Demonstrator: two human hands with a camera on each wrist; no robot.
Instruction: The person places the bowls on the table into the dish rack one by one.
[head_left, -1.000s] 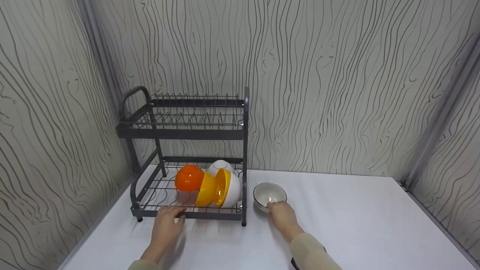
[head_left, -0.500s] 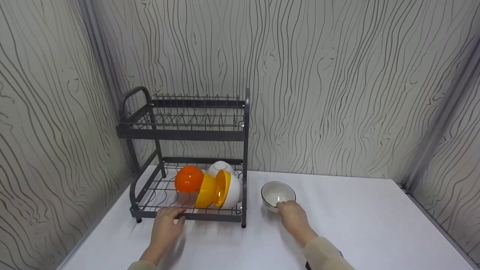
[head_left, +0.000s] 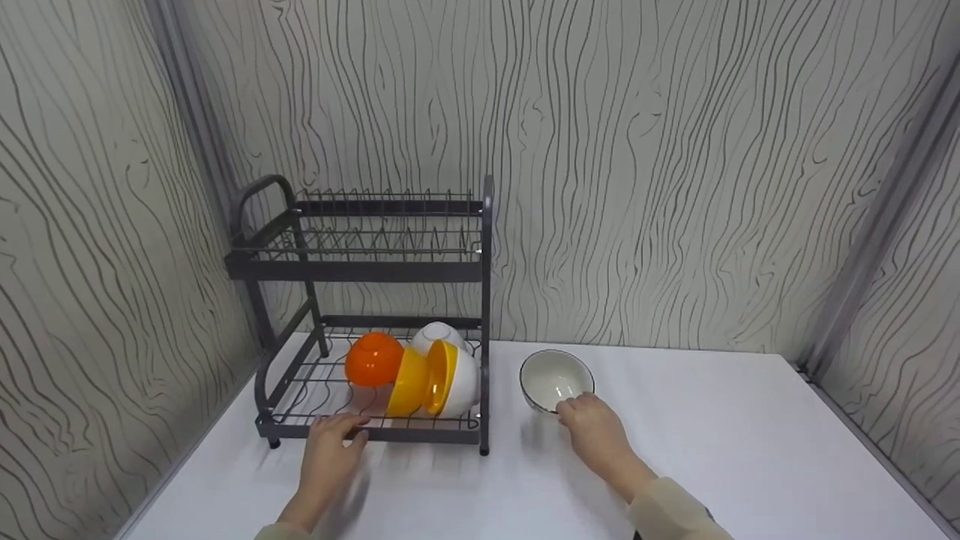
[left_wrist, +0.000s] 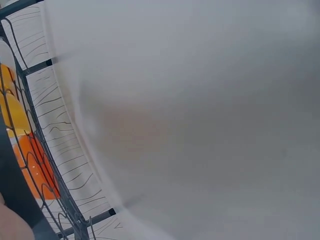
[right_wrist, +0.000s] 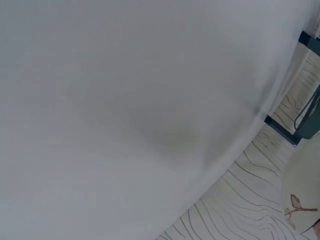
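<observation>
My right hand (head_left: 596,435) pinches the near rim of a cream bowl (head_left: 551,375) with a dark edge. The bowl tilts toward me and appears raised off the table, a shadow beneath it. Its outside, with a small brown leaf pattern, shows in the right wrist view as part of the bowl (right_wrist: 300,200). My left hand (head_left: 328,457) holds the front rail of a dark two-tier dish rack (head_left: 360,271), thumb in front and fingers over the top. On its lower shelf sit an orange bowl (head_left: 374,360), a yellow bowl (head_left: 407,382), a yellow-lined white bowl (head_left: 463,382) and a white bowl (head_left: 437,336).
Everything stands on a white table (head_left: 712,435). A wood-grain patterned wall (head_left: 652,172) rises behind, with side walls to left and right. The rack's right upright (head_left: 486,315) stands between the lower-shelf bowls and the cream bowl. Plate slots run along the upper tier.
My right hand has carried the cream bowl to the right, away from the rack, then slightly up, tilting it more toward me. The left hand stays on the rail.
</observation>
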